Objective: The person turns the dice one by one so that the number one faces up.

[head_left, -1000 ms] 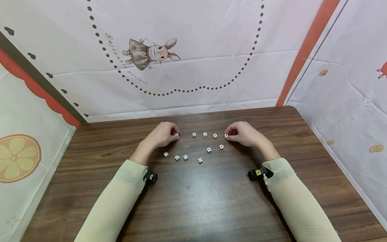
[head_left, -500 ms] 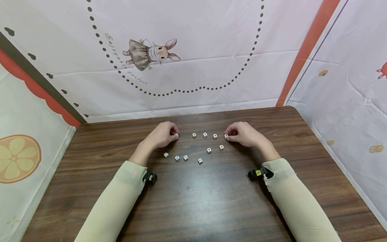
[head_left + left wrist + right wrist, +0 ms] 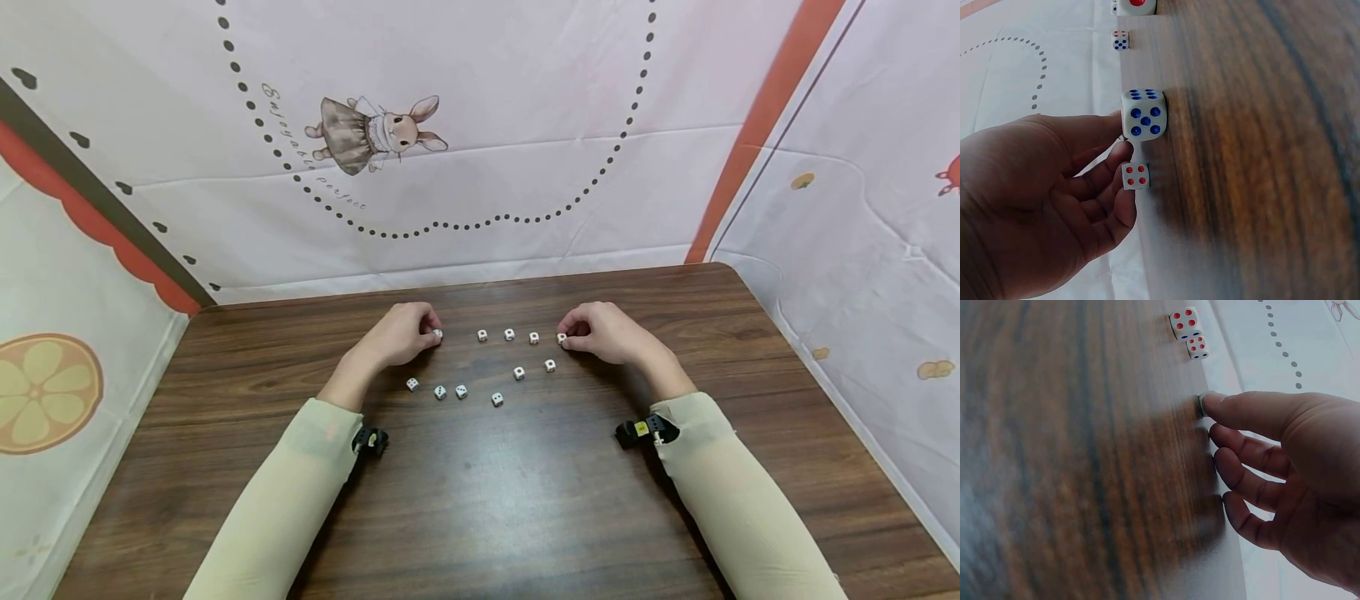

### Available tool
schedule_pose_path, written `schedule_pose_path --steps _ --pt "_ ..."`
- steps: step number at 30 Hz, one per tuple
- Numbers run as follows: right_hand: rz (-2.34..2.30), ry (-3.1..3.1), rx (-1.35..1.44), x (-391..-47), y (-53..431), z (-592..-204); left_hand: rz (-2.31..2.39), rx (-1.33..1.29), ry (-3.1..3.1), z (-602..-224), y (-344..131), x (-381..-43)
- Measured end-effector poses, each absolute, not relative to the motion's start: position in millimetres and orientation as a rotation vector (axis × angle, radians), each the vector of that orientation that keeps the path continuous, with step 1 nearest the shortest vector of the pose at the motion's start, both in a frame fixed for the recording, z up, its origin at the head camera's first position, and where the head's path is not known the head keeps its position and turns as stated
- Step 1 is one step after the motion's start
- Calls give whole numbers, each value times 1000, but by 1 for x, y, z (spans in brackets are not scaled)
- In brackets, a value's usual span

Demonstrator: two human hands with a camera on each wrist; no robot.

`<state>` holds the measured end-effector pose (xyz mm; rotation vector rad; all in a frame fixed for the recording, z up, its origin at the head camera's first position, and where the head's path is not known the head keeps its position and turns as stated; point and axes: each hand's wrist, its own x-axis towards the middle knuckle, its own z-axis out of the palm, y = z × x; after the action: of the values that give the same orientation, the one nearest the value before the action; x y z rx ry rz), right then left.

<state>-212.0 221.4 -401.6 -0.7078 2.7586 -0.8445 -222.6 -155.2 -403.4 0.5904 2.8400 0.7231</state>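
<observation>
In the head view, my left hand point(image 3: 405, 335) pinches a white die point(image 3: 438, 334) between thumb and fingers on the tabletop. From the left wrist, a near die with blue pips point(image 3: 1144, 114) stands before the thumb tip and mostly hides what it pinches. Another die with four red pips point(image 3: 1135, 177) shows in front of the curled fingers. My right hand point(image 3: 600, 333) pinches a die point(image 3: 562, 338) at the right end of the back row. In the right wrist view, its thumb covers most of that die point(image 3: 1202, 406).
Between the hands stand three dice, the middle one point(image 3: 510, 334) among them. Closer in lie two more, a left die point(image 3: 519, 373) and a right die point(image 3: 550, 365). Several dice, such as the leftmost point(image 3: 412, 384), form a front row on the brown table point(image 3: 480, 500). Printed cloth point(image 3: 525, 167) hangs behind.
My left hand has shifted very slightly to the left, still pinching its die. My right hand and the loose dice stay where they were.
</observation>
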Motion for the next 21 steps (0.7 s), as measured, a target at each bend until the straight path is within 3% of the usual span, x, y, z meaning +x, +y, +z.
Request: schedule_pose_path --steps 21 --pt "-852 2756 -711 -212 221 -402 715 557 2835 -401 -159 -221"
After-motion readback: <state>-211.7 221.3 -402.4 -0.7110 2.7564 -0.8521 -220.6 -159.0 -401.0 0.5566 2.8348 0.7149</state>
